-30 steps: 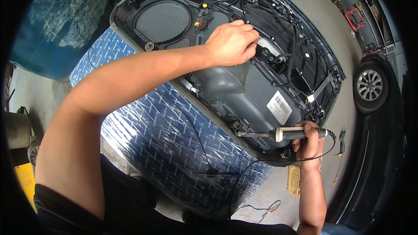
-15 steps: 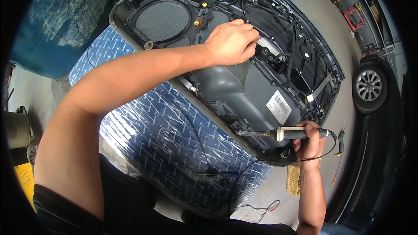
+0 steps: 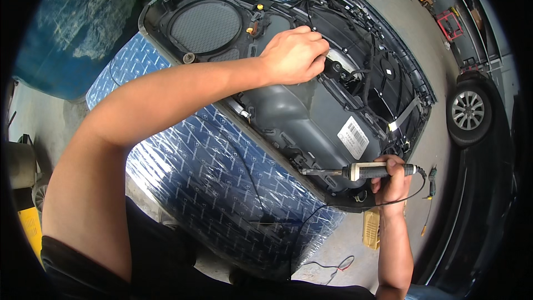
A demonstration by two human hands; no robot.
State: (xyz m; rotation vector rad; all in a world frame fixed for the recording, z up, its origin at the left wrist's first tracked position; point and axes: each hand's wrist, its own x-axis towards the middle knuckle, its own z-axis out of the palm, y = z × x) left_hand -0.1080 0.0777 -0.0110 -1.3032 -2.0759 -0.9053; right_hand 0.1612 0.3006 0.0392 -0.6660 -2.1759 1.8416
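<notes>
A black car door panel [image 3: 283,108] lies with its inner side up, showing a round speaker grille [image 3: 205,26] and a white barcode label [image 3: 353,138]. My left hand [image 3: 294,55] rests on its middle, fingers curled down over an edge beside the handle opening; the fingertips are hidden. In my right hand [image 3: 393,180] is a soldering iron [image 3: 369,171] with a black-and-cream handle, held level and pointing left. Its metal tip is at a plastic fixing near the panel's front edge. A black cord [image 3: 423,191] loops from the handle's end down across the panel's corner.
Blue patterned wrapping [image 3: 200,161] covers the support under the panel. A blue drum [image 3: 72,33] stands at the left. On the floor to the right lie a yellow case [image 3: 371,229] and a green-handled screwdriver [image 3: 432,180]. Beyond stands a dark car with its wheel [image 3: 470,110] showing.
The view has shifted very slightly. Both hands and the soldering iron stay in nearly the same place on the door panel.
</notes>
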